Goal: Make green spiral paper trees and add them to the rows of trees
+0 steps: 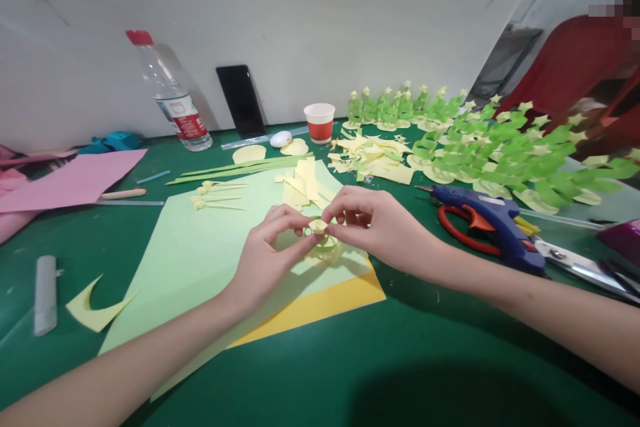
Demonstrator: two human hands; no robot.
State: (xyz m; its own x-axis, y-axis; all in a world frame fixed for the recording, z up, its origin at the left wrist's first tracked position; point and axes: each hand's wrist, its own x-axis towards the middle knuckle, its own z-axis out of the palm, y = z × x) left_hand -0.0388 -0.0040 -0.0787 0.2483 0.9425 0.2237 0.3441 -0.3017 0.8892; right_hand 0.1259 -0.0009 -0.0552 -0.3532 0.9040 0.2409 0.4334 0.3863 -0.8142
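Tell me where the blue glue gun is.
In the head view, the blue glue gun lies on the green table, right of the right hand, across the red-handled scissors and in front of the green paper plants.

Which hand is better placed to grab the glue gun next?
Probably the right hand: the blue glue gun lies on that side, nearer than to the left hand, though both hold a yellow paper piece.

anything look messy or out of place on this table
Yes: the pale yellow scraps are strewn in a messy heap beside the cup, and one curved offcut lies apart at left. Nothing looks spilled.
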